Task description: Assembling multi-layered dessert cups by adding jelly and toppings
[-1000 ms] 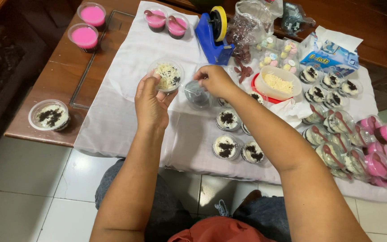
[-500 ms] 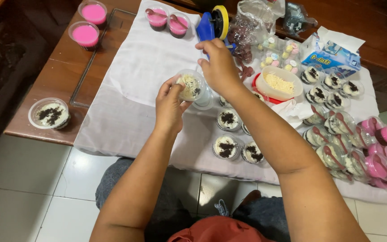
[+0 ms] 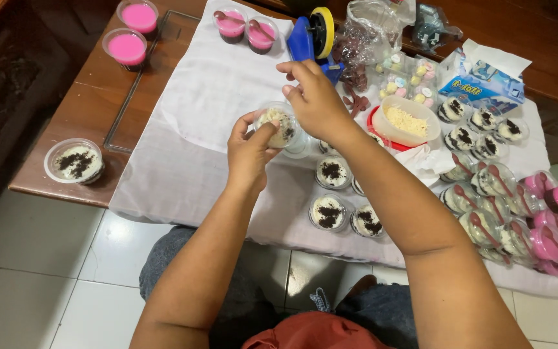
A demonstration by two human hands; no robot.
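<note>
right hand (image 3: 314,97) lifted above dessert cup (image 3: 278,125); white cloth (image 3: 208,103) beneath.

— how do we record the camera set-up?

— we have a single view, worn on the head, looking steeply down over both forearms onto the cloth-covered table (image 3: 182,161) and the tiled floor (image 3: 46,278). it sits close, at arm's reach.

— any overlap?

— no second view to share with.
</note>
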